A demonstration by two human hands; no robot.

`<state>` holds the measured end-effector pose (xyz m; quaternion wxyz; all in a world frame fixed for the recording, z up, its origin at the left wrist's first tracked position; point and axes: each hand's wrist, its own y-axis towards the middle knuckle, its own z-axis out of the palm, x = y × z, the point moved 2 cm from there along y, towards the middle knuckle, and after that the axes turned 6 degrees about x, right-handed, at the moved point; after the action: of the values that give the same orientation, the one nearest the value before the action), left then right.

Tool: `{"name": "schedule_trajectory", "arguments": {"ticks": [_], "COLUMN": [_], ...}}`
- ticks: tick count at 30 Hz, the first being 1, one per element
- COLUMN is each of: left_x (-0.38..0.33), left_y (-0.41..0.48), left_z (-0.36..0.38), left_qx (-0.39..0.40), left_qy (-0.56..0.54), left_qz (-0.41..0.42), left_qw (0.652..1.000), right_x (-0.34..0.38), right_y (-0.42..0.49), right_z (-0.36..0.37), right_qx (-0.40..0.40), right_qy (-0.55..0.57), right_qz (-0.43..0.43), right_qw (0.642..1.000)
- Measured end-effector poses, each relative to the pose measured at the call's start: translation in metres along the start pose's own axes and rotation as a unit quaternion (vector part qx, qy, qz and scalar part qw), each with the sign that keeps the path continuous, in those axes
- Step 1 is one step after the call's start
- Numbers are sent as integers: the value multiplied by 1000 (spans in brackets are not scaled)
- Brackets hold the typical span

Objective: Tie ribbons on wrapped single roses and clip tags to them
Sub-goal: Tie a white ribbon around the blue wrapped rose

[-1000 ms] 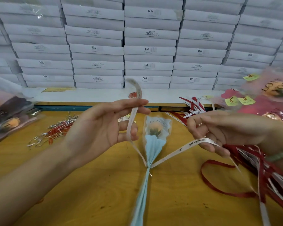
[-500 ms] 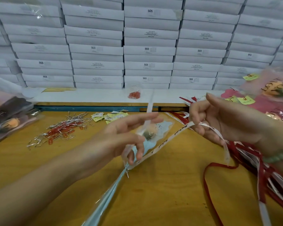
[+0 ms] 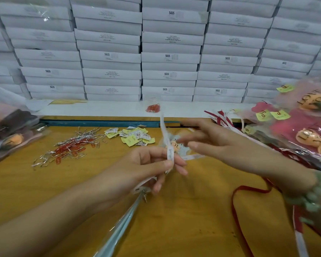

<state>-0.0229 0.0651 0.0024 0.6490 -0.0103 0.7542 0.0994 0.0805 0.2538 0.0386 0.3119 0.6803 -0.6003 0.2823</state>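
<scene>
A single wrapped rose (image 3: 176, 145) in clear film lies tilted over the table, its pale blue stem wrap (image 3: 119, 225) running down to the lower left. A white printed ribbon (image 3: 165, 134) is tied around the stem. My left hand (image 3: 152, 164) pinches one ribbon end, which stands up from the fingers. My right hand (image 3: 220, 147) reaches in from the right, fingers spread close to the ribbon and the rose head; it is blurred, and whether it grips the other ribbon end I cannot tell.
Yellow tags (image 3: 133, 136) lie in a small heap behind my hands. Red and silver paper clips (image 3: 70, 147) are scattered at left. Finished roses (image 3: 302, 130) pile at right, more roses (image 3: 6, 134) at left. Loose red ribbon (image 3: 237, 206) curls at lower right. White boxes (image 3: 169, 58) are stacked behind.
The rose has swung from lying straight to pointing up-right. My left hand slid down the ribbon end and now pinches it near the knot. My right hand came in closer to the left.
</scene>
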Motion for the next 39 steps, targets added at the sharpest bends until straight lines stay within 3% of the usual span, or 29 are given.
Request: {"name": "schedule_trajectory", "arguments": {"ticks": [4,9,15,25,28,31,34,36,39], "left_x": [1,0,2,22,24,24,26,27,28], "left_y": [0,0,0,0,1,1,0,-1,-1], "left_z": [-2,-2,-5,10,13,12,11,10,9], "left_qx": [-13,-41,-87,-95,-96,-131,-186,-207,-212], "left_qy": [7,9,7,-124,-155,-136,-92,-66,-55], "left_qz": [0,-3,-5,-68,-53,-34,-19,-12,2], "left_qw": [1000,999,996,985,982,981,978,976,976], "right_x": [-1,-1,-5,-12,-14,-15,-11,-10,-11], "right_y": [4,5,2,0,0,-2,-2,0,5], "right_z": [9,0,-17,-31,-30,-19,0,13,32], "right_qx": [49,-37,-145,-235,-171,-6,119,149,120], "right_qy": [11,36,145,370,361,280,224,191,147], "right_qz": [20,1,10,24,62,98,98,104,112], "right_qw": [999,999,979,898,915,955,962,965,975]}}
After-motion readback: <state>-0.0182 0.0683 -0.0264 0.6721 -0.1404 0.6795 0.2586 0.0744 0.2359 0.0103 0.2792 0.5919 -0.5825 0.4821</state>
